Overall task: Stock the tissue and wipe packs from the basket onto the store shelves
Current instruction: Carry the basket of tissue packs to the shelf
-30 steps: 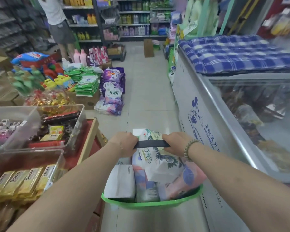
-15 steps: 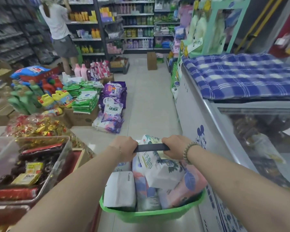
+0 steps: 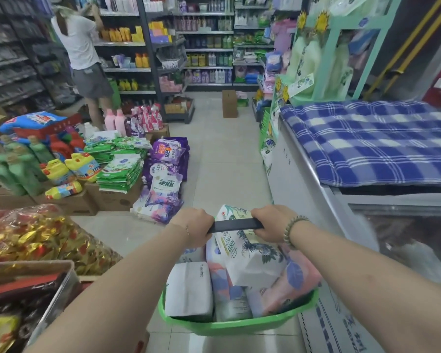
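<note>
Bare forearms [image 3: 127,281]; beaded bracelet [image 3: 294,231] on right wrist, thin chain [image 3: 187,229] on left

Carrier is the green basket [image 3: 234,326]: white pack [image 3: 189,289] left, leaf-print pack [image 3: 247,256] on top, pink pack [image 3: 290,286] right, all wedged together. Tiled floor [image 3: 227,161] carries a cardboard box [image 3: 229,104] down the aisle and stacked purple bags [image 3: 163,184] at left.

freezer [image 3: 290,179] white | blue plaid blanket [image 3: 367,141] lying on freezer | cardboard box [image 3: 229,104] upright beyond freezer's far end | purple bags [image 3: 167,169] piled left of freezer | person [image 3: 80,47] far left
</note>
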The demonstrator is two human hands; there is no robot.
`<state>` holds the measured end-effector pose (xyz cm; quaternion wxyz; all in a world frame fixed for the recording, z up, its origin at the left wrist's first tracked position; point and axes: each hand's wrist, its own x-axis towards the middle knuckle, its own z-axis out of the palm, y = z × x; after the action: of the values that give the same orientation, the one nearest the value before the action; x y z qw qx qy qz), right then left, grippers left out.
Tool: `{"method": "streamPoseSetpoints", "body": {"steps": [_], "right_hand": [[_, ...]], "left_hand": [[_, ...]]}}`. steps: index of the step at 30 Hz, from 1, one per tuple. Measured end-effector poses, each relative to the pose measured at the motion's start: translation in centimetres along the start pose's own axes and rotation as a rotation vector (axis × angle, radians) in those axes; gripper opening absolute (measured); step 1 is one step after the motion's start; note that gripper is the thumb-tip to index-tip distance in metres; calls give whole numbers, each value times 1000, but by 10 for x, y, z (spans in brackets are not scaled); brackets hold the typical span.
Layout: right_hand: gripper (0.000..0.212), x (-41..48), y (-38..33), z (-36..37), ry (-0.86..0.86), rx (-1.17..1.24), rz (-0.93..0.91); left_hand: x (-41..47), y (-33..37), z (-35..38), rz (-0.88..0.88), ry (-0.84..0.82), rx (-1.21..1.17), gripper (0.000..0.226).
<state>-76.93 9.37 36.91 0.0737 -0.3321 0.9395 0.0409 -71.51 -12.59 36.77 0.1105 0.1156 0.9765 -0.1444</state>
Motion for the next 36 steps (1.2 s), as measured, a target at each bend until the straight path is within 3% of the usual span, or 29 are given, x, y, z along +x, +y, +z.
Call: {"method": "streamPoseSetpoints", "body": {"steps": [22,36], "right_hand": [[11,276,89,-27,-64,1,122],[11,479,220,-38,-74,56,58]], "left_hand": [[267,-171,-3,113,-35,-23,23],[480,-246,-24,36,-97,-81,17]]}}
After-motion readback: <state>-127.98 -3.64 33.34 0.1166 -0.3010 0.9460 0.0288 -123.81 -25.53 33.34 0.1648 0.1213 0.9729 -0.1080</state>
